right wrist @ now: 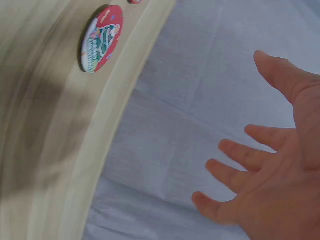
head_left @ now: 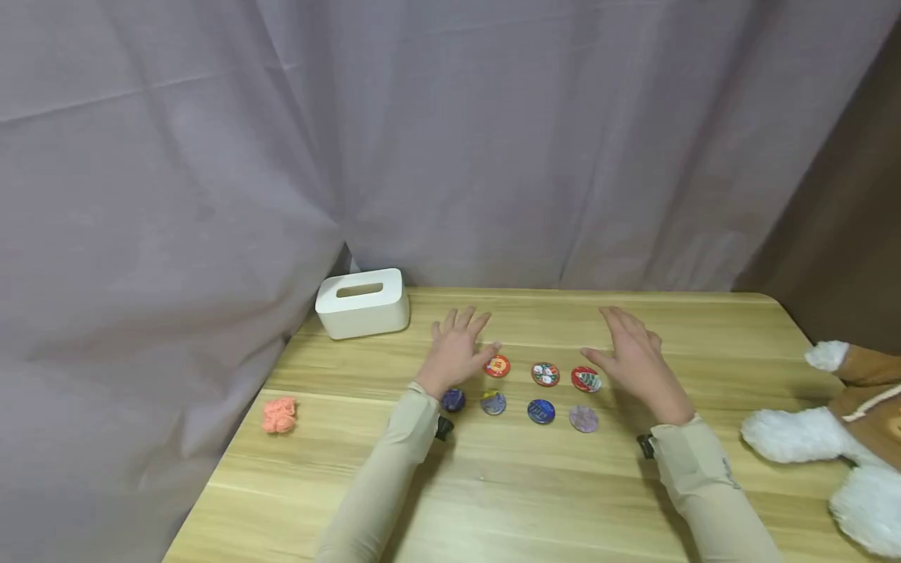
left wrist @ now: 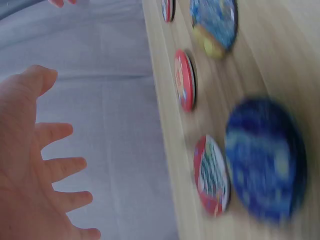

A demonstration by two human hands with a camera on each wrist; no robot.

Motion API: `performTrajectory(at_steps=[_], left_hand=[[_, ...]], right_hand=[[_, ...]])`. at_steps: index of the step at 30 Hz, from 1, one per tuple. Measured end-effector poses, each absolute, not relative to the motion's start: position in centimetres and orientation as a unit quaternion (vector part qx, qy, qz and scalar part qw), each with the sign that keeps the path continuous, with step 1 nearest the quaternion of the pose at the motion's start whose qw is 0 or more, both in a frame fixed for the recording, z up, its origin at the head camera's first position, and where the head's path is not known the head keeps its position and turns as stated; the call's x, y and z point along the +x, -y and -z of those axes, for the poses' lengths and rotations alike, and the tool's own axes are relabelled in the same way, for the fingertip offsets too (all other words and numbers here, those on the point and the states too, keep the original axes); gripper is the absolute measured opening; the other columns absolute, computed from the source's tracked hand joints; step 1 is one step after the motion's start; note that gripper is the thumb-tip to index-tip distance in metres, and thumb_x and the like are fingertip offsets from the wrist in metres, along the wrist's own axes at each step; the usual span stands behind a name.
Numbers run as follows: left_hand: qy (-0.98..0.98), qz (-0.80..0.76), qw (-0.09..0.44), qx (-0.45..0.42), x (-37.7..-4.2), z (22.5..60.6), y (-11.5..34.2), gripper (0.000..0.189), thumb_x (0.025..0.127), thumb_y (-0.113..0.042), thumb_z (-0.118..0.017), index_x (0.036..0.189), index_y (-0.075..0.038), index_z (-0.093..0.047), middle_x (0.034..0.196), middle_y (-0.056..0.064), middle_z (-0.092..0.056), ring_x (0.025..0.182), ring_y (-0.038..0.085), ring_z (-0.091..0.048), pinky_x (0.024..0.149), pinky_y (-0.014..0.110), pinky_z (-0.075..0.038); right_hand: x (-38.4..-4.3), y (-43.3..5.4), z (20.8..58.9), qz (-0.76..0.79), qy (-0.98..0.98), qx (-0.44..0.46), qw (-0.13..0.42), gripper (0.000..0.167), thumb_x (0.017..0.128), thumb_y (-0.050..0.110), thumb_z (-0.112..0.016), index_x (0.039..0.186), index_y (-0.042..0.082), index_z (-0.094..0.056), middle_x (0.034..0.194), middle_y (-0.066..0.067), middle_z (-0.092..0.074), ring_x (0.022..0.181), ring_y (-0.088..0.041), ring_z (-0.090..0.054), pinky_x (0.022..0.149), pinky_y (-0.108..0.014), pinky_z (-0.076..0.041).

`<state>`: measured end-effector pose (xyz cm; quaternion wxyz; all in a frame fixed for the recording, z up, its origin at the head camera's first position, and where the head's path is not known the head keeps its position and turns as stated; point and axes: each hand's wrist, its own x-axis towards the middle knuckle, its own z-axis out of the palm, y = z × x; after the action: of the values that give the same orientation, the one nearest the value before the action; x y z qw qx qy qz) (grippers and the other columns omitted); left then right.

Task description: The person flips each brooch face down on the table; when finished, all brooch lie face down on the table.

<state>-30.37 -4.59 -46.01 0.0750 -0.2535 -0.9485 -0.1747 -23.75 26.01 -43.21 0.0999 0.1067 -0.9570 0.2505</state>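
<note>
My left hand [head_left: 454, 356] hovers above the left end of two rows of round button badges, fingers spread and holding nothing. Below it lie a dark blue badge [left wrist: 265, 160] and a red-and-green badge [left wrist: 211, 175]; the hand hides the latter in the head view. Beside its thumb is a red badge [head_left: 497, 365]. A snowman badge [head_left: 545, 374] sits mid-row. Past the right end, my right hand [head_left: 633, 363] hangs empty with fingers extended, its thumb near a red tree badge [head_left: 586, 379]. The front row also has a yellow-topped badge [head_left: 493, 402], a blue badge [head_left: 541, 411] and a pale purple badge [head_left: 583, 418].
A white tissue box [head_left: 362, 305] stands at the wooden table's [head_left: 493, 500] back left corner. Near the left edge lies a coral crocheted piece [head_left: 279, 415]. A brown-and-white plush toy [head_left: 838, 438] occupies the right side. Grey curtain [head_left: 493, 141] hangs behind the table.
</note>
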Motion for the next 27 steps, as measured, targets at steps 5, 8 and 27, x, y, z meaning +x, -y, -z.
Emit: performTrajectory(at_steps=[5,8,27], left_hand=[[0.939,0.186,0.078,-0.278,-30.5,46.4,3.0,0.067,0.098,-0.050,-0.054,0.155,-0.016,-0.041,0.159,0.012,-0.039,0.144,0.047,-0.030,0.106,0.073,-0.024],[0.930,0.202,0.072,-0.298,-30.5,46.6,2.0,0.067,0.097,-0.046,-0.057,0.155,-0.015,-0.041,0.157,0.009,-0.043,0.144,0.045,-0.031,0.108,0.070,-0.026],[0.922,0.227,0.010,-0.314,-29.3,47.5,-3.4,0.074,0.086,-0.036,-0.076,0.151,-0.018,-0.047,0.147,0.000,-0.055,0.141,0.035,-0.038,0.111,0.054,-0.030]], right_hand=[[-23.6,-26.8,43.7,-0.277,0.948,0.111,0.113,0.081,0.092,0.025,-0.073,0.151,-0.009,-0.030,0.153,-0.036,-0.028,0.139,-0.057,-0.025,0.105,-0.076,-0.014],[-23.5,-27.3,44.1,-0.288,0.944,0.109,0.118,0.074,0.092,0.019,-0.072,0.149,-0.011,-0.034,0.150,-0.038,-0.033,0.136,-0.058,-0.028,0.106,-0.075,-0.017],[-23.1,-28.5,45.3,-0.304,0.946,0.106,0.032,0.066,0.082,0.004,-0.077,0.139,-0.011,-0.048,0.143,-0.037,-0.043,0.127,-0.059,-0.038,0.104,-0.071,-0.027]])
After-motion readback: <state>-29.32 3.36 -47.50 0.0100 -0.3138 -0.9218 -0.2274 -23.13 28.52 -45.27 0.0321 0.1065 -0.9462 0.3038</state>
